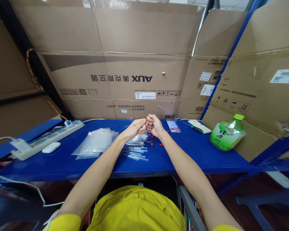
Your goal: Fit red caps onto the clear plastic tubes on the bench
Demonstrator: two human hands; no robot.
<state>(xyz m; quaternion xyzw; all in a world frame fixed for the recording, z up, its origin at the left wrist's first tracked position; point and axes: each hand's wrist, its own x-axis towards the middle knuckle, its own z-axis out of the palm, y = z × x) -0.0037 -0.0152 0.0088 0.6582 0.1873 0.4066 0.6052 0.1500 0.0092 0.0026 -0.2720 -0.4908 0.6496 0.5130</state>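
My left hand (136, 127) and my right hand (154, 125) meet above the blue table (62, 162), fingers pinched together around something small, with a bit of red showing between them. Below the hands lies a row of several clear plastic tubes (135, 148). A few small red caps (152, 142) are scattered on the table by my right forearm. A pile of clear plastic bags (95, 143) lies left of the tubes.
A white power strip (47, 138) and a white earbud case (51, 147) sit at the left. A phone (173, 125), a screwdriver on a white object (199, 126) and a green tea bottle (227, 132) lie at the right. Cardboard boxes (125, 77) wall the back.
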